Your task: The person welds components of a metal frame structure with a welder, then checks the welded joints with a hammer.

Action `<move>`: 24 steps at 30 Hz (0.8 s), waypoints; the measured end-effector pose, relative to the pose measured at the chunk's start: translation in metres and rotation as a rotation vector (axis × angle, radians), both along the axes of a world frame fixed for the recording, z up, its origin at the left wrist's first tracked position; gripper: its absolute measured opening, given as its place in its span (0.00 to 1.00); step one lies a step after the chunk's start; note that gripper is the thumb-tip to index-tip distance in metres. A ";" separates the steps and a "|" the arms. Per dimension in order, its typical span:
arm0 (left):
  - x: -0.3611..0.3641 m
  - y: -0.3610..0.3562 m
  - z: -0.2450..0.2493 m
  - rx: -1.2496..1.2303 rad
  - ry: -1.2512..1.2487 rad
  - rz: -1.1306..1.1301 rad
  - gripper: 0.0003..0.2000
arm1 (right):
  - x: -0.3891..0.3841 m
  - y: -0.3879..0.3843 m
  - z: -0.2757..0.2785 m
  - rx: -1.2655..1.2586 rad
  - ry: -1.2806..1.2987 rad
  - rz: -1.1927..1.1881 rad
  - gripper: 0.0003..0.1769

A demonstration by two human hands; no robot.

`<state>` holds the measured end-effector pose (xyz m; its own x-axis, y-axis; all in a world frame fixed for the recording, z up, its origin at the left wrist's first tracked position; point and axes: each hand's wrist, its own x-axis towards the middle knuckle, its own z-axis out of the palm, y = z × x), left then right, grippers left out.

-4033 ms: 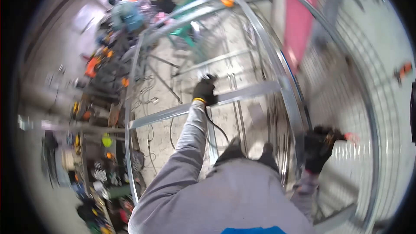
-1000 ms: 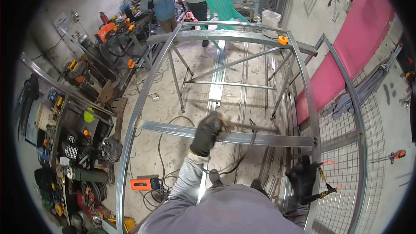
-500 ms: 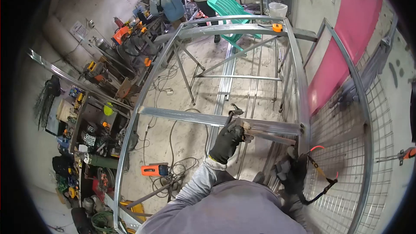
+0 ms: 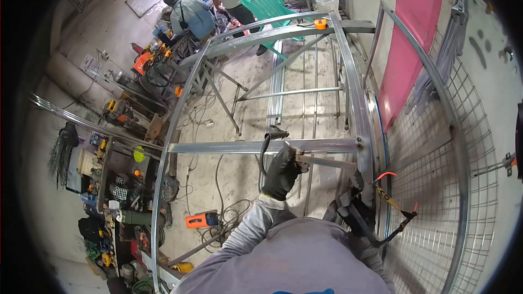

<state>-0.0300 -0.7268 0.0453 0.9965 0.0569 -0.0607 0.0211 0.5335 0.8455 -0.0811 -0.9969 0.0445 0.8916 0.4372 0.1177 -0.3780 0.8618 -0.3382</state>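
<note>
My left hand [image 4: 281, 175], in a black glove, is closed around the near end of a short flat metal bar [image 4: 327, 161], just below the frame's metal crossbar [image 4: 234, 147]. Beside that hand, a black tool that looks like a welding electrode holder [image 4: 278, 132] lies at the crossbar, its cable [image 4: 263, 155] looping down to the glove. My right hand [image 4: 357, 207], gloved in black and grey, is near the bar's other end; its fingers curl around something I cannot make out. Next to it is a dark curved object [image 4: 389, 198] with a yellow label and orange-pink edges.
A large metal frame [image 4: 170, 130] surrounds the work, with wire mesh [image 4: 436, 207] at right. An orange machine [image 4: 201, 220] and cables lie on the floor. Tool shelves [image 4: 106, 174] line the left. Two people [image 4: 190, 17] and a green chair [image 4: 264, 4] are beyond; a tape measure [image 4: 320, 24] rests on the frame.
The camera view has shifted, so the far frame and people appear further left and up. My left hand and the bar appear slightly left. The black tool has turned, showing its cable loop.
</note>
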 end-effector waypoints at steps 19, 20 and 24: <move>0.010 -0.053 -0.003 0.045 -0.043 -0.081 0.17 | -0.007 -0.007 -0.003 0.014 0.003 0.125 0.28; 0.010 -0.056 0.004 0.098 -0.059 -0.045 0.19 | -0.002 -0.003 -0.006 0.060 -0.035 0.138 0.26; 0.003 -0.059 0.012 0.213 0.062 -0.013 0.26 | -0.007 0.002 0.012 -0.081 -0.015 0.052 0.19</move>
<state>-0.0266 -0.7863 0.0574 0.9920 0.0618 -0.1099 0.0823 0.3425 0.9359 -0.0877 -0.9949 0.0568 0.8661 0.4911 0.0933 -0.4155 0.8110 -0.4119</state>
